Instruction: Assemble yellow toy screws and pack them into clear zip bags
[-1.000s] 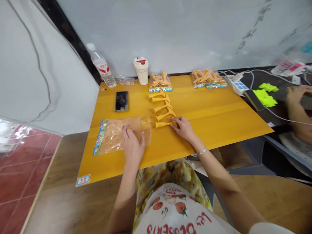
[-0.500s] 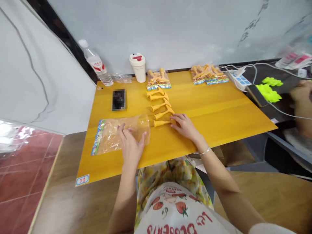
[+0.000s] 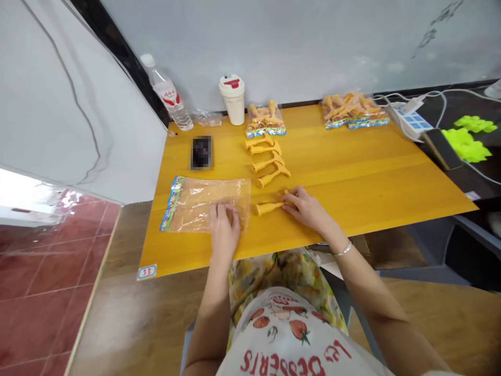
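Observation:
My right hand (image 3: 307,210) is closed on the head of a yellow toy hammer (image 3: 268,208), whose handle points left toward the bag. My left hand (image 3: 224,230) lies on the lower right part of a clear plastic bag (image 3: 195,203) with a colourful printed header strip at its left end. Its fingers are curled together, pinching the bag's film near the open-looking right edge. Behind the held hammer several more yellow toy hammers (image 3: 266,165) lie in a column, handles to the left.
Bagged yellow hammers (image 3: 266,122) stand at the back, with more bags (image 3: 352,110) farther right. A white lidded cup (image 3: 234,104), a water bottle (image 3: 170,99) and a blurred dark phone-like object (image 3: 201,152) are at the back left. A power strip (image 3: 413,122) and bright green pieces (image 3: 467,143) lie at right.
My right hand has drawn the nearest hammer toward me, away from the column. My left hand's fingers, spread over the bag before, have closed together, and the bag lies flatter. The view has shifted.

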Action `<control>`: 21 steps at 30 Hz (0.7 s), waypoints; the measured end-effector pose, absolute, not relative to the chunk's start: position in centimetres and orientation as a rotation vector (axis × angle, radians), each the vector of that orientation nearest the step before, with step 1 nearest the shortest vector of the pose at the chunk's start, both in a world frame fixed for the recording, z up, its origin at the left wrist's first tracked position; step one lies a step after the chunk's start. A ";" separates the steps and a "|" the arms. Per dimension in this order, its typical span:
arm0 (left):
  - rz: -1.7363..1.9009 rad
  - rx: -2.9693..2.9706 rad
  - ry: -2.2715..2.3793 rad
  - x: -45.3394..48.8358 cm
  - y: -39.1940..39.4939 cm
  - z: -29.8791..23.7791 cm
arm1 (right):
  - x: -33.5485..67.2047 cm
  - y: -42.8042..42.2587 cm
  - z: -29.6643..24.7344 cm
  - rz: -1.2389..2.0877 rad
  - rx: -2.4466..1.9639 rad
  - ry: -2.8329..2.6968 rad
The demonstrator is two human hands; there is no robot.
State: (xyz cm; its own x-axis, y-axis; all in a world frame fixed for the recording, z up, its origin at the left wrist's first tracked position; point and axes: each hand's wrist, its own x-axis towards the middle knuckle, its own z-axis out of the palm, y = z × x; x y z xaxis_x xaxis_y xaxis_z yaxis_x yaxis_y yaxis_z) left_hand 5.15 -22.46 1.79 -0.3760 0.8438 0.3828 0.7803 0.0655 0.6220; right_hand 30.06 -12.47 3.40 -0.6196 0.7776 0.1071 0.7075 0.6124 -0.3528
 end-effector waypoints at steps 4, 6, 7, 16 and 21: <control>1.337 1.711 2.190 5.8 -22.5 1.9 | 29.8 -13.5 4.1 0.359 -1.253 -2.441; 1.424 1.706 2.158 6.3 -22.6 2.2 | 29.4 -14.1 4.3 0.301 -1.276 -2.387; 1.467 1.700 2.145 6.6 -22.6 2.4 | 29.1 -14.5 4.3 0.264 -1.289 -2.374; 1.561 1.803 1.994 9.4 -23.3 3.1 | 24.3 -17.1 4.0 0.214 -1.360 -2.422; 1.552 1.851 1.913 11.3 -24.2 3.6 | 21.8 -17.5 4.9 0.432 -1.325 -2.515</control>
